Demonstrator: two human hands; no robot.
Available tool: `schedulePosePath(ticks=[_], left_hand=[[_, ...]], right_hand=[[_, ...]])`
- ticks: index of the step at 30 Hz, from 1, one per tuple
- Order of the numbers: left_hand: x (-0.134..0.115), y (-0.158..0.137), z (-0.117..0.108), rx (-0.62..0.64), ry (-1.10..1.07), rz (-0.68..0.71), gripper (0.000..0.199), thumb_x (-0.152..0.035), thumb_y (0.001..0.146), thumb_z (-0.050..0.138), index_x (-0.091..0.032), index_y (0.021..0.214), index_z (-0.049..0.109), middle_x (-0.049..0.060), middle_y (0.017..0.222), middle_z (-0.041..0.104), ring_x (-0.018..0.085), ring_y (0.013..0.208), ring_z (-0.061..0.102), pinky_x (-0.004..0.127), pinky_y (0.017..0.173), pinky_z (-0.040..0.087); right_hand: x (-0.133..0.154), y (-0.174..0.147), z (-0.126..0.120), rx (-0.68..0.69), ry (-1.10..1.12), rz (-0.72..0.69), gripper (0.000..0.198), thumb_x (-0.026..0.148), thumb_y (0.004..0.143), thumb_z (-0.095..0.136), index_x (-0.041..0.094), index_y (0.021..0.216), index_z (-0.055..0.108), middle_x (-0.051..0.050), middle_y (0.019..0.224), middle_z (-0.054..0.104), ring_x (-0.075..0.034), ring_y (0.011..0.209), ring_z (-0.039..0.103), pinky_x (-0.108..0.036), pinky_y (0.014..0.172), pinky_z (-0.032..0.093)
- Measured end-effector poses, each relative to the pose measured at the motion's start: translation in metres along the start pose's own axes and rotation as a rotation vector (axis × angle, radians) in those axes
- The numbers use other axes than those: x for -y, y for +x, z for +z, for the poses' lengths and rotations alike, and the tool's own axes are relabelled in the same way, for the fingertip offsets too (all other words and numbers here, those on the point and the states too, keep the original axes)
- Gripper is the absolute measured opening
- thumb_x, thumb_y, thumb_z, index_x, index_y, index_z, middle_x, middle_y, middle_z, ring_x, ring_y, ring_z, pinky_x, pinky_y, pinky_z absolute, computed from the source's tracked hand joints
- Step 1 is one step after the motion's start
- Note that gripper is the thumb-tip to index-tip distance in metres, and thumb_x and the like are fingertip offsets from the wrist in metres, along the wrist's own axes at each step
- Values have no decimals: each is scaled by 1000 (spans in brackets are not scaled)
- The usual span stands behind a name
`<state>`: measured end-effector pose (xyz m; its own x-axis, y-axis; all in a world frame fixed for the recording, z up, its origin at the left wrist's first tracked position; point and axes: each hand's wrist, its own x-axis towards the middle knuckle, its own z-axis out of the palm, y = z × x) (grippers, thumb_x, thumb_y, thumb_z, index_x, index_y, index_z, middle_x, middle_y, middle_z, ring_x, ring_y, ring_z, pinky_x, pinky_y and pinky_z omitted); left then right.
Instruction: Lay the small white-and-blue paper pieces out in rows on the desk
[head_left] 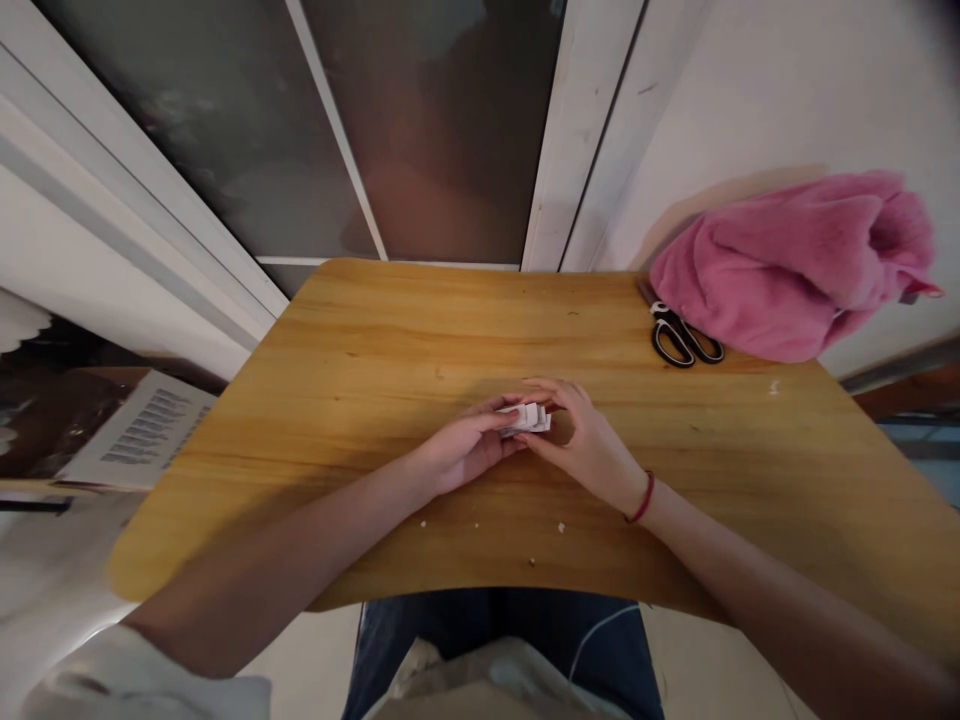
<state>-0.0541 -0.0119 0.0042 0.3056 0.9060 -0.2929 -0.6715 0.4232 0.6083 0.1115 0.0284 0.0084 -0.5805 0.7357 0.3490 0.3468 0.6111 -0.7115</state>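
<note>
Both hands met at the middle of the yellow wooden table, pinching a small folded white paper piece between them. The left hand gripped its left end; the right hand curled around its right. Black-handled scissors lay far right, touching a pink fluffy cloth.

Scissors lie touching a pink fleece on the table.

both forearms reach forward and angle inward, bare. left hand and right hand meet at the fingertips, fingers curled in a pinch; right wrist bent slightly.
</note>
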Motion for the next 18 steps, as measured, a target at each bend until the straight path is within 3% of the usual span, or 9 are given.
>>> schedulePosePath(ticks=[12,18], left_hand=[[-3,1,-2,-70,-52,-12,21,-4,81,53,-10,98,64,10,102,67,15,89,63,31,90,47],[-4,3,-3,-94,-97,-2,18,-7,82,51,-9,94,64,11,101,68,18,91,65,33,94,48]], right_hand=[[-1,2,-7,-36,-17,-13,46,26,79,66,26,121,48,-5,105,63,-22,98,59,-43,88,50],[-4,4,-11,-67,-20,2,41,25,80,64,24,119,50,-5,109,62,-20,95,59,-40,86,51]])
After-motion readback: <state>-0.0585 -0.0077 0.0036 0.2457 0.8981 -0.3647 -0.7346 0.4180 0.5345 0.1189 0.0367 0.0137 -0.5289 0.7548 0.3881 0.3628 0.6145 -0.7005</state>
